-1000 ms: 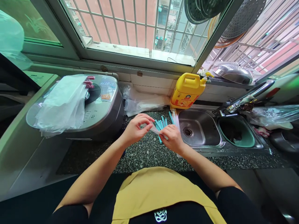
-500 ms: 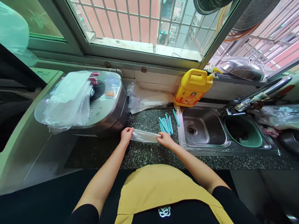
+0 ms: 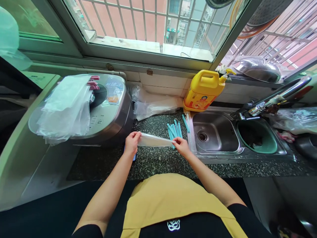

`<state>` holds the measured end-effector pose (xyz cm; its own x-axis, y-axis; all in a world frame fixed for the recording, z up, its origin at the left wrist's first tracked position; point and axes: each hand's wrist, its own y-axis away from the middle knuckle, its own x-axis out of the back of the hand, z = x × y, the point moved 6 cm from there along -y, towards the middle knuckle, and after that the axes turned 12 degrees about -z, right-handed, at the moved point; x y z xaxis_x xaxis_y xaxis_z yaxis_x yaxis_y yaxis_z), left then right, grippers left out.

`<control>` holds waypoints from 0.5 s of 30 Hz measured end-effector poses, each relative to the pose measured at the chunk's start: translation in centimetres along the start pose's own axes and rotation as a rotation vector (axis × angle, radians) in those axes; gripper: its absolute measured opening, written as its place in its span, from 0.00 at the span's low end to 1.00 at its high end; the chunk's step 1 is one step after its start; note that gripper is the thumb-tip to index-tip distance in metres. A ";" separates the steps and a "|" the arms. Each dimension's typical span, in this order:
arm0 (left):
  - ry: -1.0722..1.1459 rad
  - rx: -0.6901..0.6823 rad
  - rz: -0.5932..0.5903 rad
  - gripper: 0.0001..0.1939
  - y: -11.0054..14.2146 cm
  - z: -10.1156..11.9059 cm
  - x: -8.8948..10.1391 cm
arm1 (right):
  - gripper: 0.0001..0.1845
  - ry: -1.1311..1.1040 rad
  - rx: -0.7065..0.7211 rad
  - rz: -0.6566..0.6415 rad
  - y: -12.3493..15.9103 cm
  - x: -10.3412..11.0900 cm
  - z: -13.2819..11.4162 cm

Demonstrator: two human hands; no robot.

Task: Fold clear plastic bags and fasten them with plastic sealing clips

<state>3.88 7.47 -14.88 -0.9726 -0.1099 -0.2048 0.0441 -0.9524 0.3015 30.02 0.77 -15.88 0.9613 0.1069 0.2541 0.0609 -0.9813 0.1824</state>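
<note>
A folded clear plastic bag (image 3: 155, 140) is stretched level above the dark speckled counter (image 3: 158, 162). Its left end is pinched in my left hand (image 3: 132, 142), its right end in my right hand (image 3: 181, 145). Just beyond my right hand lies a loose pile of light-blue sealing clips (image 3: 174, 129), with one more clip (image 3: 185, 123) apart from it by the sink edge. Part of a blue object (image 3: 134, 157) shows beneath my left hand; what it is stays hidden.
On the left, clear bags (image 3: 66, 107) with pink clips lie on a rice cooker (image 3: 105, 114). More plastic bags (image 3: 156, 105) lie along the wall. A yellow detergent jug (image 3: 201, 92) stands behind the steel sink (image 3: 218, 132), where a green basin (image 3: 268, 143) sits under the faucet (image 3: 257, 110).
My right hand has moved a little to the right, drawing the plastic bag out longer and tauter. My left hand has risen slightly, and more of the blue object beneath it shows.
</note>
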 end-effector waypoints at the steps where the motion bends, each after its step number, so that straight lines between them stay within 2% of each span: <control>1: 0.019 0.001 0.001 0.24 0.2 0.3 -0.2 | 0.16 -0.009 0.017 0.014 0.3 0.2 -0.3; 4: 0.065 -0.003 -0.007 0.23 0.8 1.4 -0.6 | 0.19 -0.072 0.132 0.068 1.7 1.2 -1.9; 7: 0.125 -0.032 -0.028 0.21 1.5 3.2 -0.8 | 0.26 -0.233 0.214 0.209 3.3 2.7 -2.8; 9: 0.188 -0.066 -0.048 0.20 2.0 4.5 -0.9 | 0.27 -0.337 0.159 0.263 3.8 3.1 -2.6; 12: 0.246 -0.111 -0.073 0.20 2.6 6.0 -1.2 | 0.27 -0.491 0.018 0.204 3.7 2.3 -2.2; 15: 0.227 -0.152 -0.093 0.20 3.1 7.0 -1.4 | 0.28 -0.639 -0.045 0.165 3.4 1.4 -2.7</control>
<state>3.76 6.66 -7.11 -0.8987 -0.0647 -0.4337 0.0076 -0.9912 0.1321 30.87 -1.99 -12.35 0.9283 -0.1736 -0.3287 -0.0988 -0.9676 0.2322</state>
